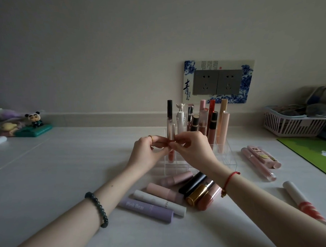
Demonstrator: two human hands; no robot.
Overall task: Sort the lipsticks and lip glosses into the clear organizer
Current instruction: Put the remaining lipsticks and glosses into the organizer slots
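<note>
The fingertips of the left hand (148,151) and the right hand (193,150) met in the middle of the frame. They hid the spot where they touched. Both grips looked clamped on the silver-capped lip gloss (171,131), pinching it at its middle. A thin red streak showed between the fingers, too small to make out. The gloss stood upright at the front left of the clear organizer (229,156). Its coral end was low behind the clear wall, and I could not tell if it sat all the way down.

The right arm hid part of the pile of tubes (179,193) in the lower middle. At the upper right, the pink basket (291,125) was cut off by the edge, and the things in it were too blurry to name.

The organizer held about ten upright tubes, crowded at the back and hard to count for sure.

Seven tubes lay in the pile on the surface (49,182), one of them the purple tube (146,209) with "Pink Bear" on it. Two pink tubes (261,160) lay side by side to the right of the organizer. One white striped tube (301,199) lay at the lower right. One panda toy (35,119) sat at the far left. Two wall sockets (217,82) were above the organizer.
</note>
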